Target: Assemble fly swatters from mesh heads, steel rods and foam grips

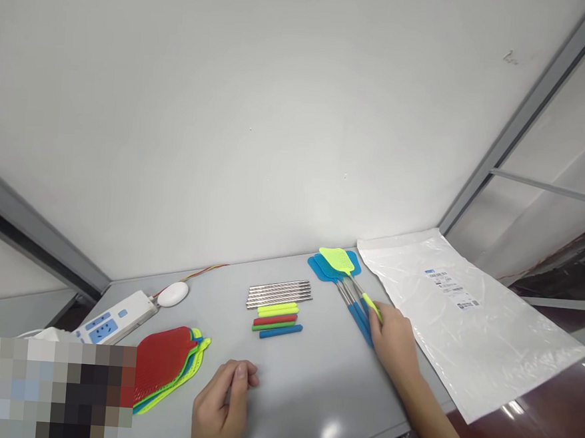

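Note:
My right hand is closed round the yellow-green handle of a fly swatter. That swatter has a yellow-green head and a metal shaft, and it lies over several blue fly swatters with blue handles. My left hand rests near the table's front with its fingers curled in, and nothing shows in it. Beyond it lie loose handle grips in yellow, red, green and blue. Just behind those, several metal rods are lined up side by side. Left of my left hand is a stack of loose swatter heads, red on top.
A large white plastic mailing bag with a label hangs over the table's right edge. At the left are a white power strip and a white oval device with thin wires. A white wall panel stands behind the grey table.

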The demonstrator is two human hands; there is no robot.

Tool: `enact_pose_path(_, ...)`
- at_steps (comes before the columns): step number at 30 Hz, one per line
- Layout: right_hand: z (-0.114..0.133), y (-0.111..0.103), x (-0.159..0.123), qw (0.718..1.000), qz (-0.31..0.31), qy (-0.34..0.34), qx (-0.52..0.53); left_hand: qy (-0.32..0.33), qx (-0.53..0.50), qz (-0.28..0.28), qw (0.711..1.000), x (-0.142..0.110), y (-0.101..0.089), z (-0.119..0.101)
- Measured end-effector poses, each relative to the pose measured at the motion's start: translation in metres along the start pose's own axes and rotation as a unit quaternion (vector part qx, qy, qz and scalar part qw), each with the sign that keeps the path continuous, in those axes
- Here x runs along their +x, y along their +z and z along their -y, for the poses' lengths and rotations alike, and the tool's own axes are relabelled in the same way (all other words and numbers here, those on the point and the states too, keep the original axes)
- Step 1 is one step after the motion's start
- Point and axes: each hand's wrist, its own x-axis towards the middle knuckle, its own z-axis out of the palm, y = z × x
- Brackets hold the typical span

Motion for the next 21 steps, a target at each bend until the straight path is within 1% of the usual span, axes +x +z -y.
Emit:
enact_pose_path(3,0.005,0.002,0.0,1.0,0.0,-0.017,-0.026,-0.005,0.011,0.005,1.0,-0.001,0.0,0.0)
enact_pose_path(8,0.009,0.009,-0.001,0.995,-0.016,-0.015,-0.093,-0.015,0.031,-0.002,0.999,-0.002,0.0,-0.001)
enact_pose_path(11,0.011,0.011,-0.002,0.993,-0.005,-0.022,-0.113,-0.015,0.033,-0.01,0.999,-0.002,-0.001,-0.001)
enact_pose_path(15,0.014,0.01,-0.004,0.992,0.003,-0.027,-0.119,-0.007,0.034,-0.014,0.999,-0.002,0.0,-0.001)
enact_pose_path(21,0.01,0.006,-0.006,0.996,0.011,-0.019,-0.091,0.003,0.029,-0.012,0.999,-0.003,-0.001,0.002)
